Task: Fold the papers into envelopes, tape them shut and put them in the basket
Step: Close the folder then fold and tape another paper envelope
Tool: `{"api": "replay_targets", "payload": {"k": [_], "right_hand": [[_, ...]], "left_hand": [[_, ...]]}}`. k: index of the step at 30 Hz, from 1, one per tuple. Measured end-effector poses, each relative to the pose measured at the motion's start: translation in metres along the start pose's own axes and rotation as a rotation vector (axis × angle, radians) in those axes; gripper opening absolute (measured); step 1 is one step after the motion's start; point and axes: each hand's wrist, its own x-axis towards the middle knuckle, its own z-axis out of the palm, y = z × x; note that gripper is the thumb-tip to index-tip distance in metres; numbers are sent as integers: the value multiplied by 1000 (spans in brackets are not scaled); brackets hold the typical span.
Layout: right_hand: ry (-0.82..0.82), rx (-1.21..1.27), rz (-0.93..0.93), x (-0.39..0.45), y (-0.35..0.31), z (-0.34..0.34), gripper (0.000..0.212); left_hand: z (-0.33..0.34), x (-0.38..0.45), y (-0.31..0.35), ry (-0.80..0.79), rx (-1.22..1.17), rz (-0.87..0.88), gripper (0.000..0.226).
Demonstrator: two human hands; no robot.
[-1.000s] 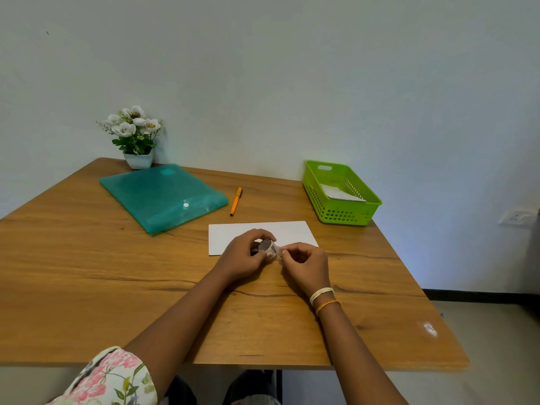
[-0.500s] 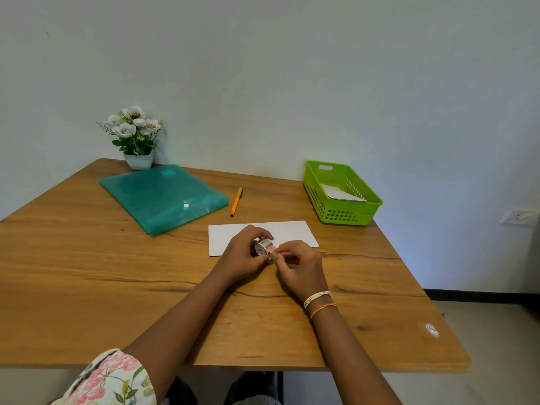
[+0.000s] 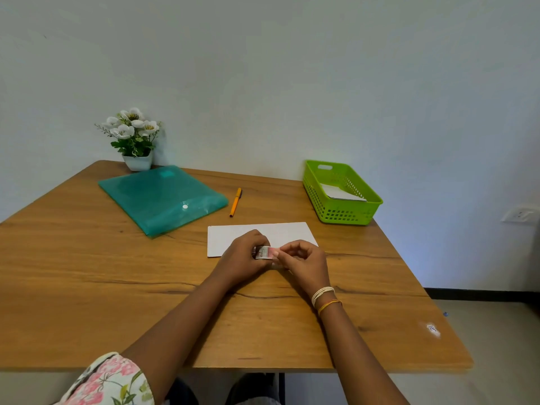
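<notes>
The small tape roll (image 3: pixel 261 252) is held just above the desk (image 3: pixel 87 282), at the near edge of the folded white paper (image 3: pixel 287 231). The left hand (image 3: pixel 244 257) grips the roll with curled fingers, and the right hand (image 3: pixel 304 260) pinches the loose end of the tape. At 2 o'clock from the paper stands the green basket (image 3: pixel 358 213), with a white envelope (image 3: pixel 340 194) inside. At 11 o'clock lies an orange pen (image 3: pixel 235 202), then a teal folder (image 3: pixel 162 198), and behind it a small pot of white flowers (image 3: pixel 133 135).
</notes>
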Motion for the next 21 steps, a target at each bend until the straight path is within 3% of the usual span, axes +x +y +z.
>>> {"api": "replay_targets", "payload": {"k": [5,10,15,21], "right_hand": [[28,18,23,4,3,-1,24],[24,-44,-23,4,7,-2,8],[-6,-80,-14,5,9,-2,13],[-5,-68,-67,3,7,-3,9]], "left_hand": [[1,0,-4,-28,-42,-4,32],[-1,2,-7,-78,-127,-39,17],[-1,2,-7,-112,-148,-47,27],[0,3,-7,-95,-194,-93,12]]}}
